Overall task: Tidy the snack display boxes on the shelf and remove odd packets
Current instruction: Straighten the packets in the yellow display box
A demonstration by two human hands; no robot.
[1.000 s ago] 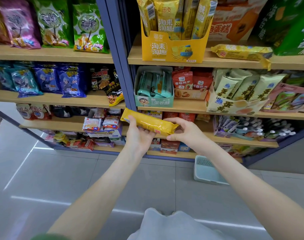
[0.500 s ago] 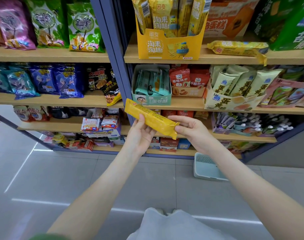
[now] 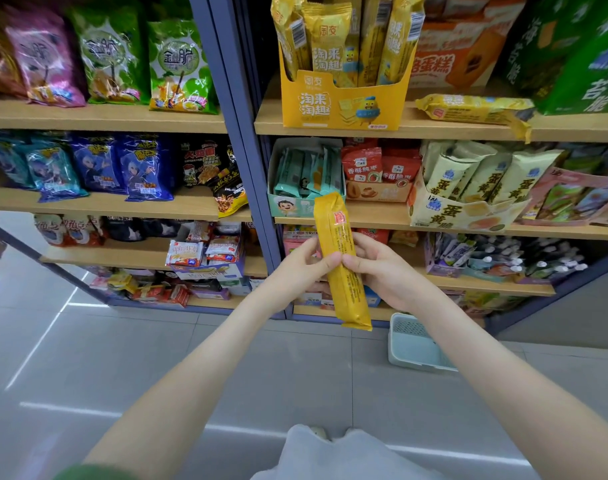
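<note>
Yellow and nearly upright, a long snack packet (image 3: 342,261) is pinched at its middle between the left hand (image 3: 304,263) and the right hand (image 3: 382,268), fingertips of both closed on its sides, in front of the blue-framed shelf (image 3: 333,220). Its top end overlaps the teal display box (image 3: 297,202) on the second board; on the board above, a matching yellow packet (image 3: 475,110) lies flat just beside the yellow display box (image 3: 342,105), and a pale basket (image 3: 416,344) sits on the floor by the right forearm
</note>
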